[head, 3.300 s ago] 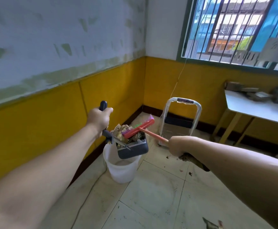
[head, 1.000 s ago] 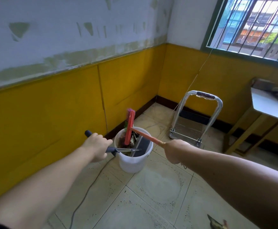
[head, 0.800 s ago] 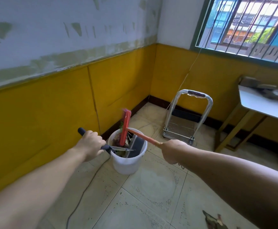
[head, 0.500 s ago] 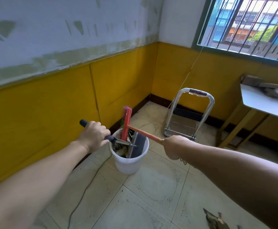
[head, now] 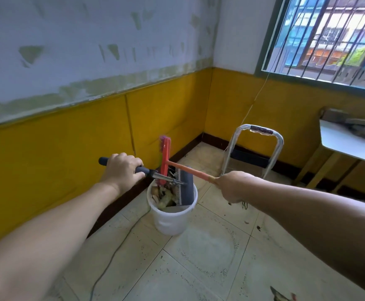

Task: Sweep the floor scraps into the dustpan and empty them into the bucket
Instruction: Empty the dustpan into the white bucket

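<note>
A white bucket (head: 171,221) stands on the tiled floor near the yellow wall. My left hand (head: 122,169) grips the dark handle of a grey dustpan (head: 186,186), which is tipped steeply into the bucket's mouth. Brown and pale scraps (head: 163,195) lie inside the bucket beside the pan. My right hand (head: 231,185) holds the orange handle of a red broom (head: 165,162); its head stands upright over the bucket's left rim, against the pan.
A folding metal hand cart (head: 255,153) stands behind the bucket by the far wall. A white table (head: 351,144) with clutter is at the right. A thin cable (head: 120,244) runs across the floor. More scraps (head: 282,295) lie at the bottom right.
The loaded dustpan came down from above the bucket and tipped into it. The broom head turned upright, and the scraps dropped from the pan into the bucket. The view also shifted.
</note>
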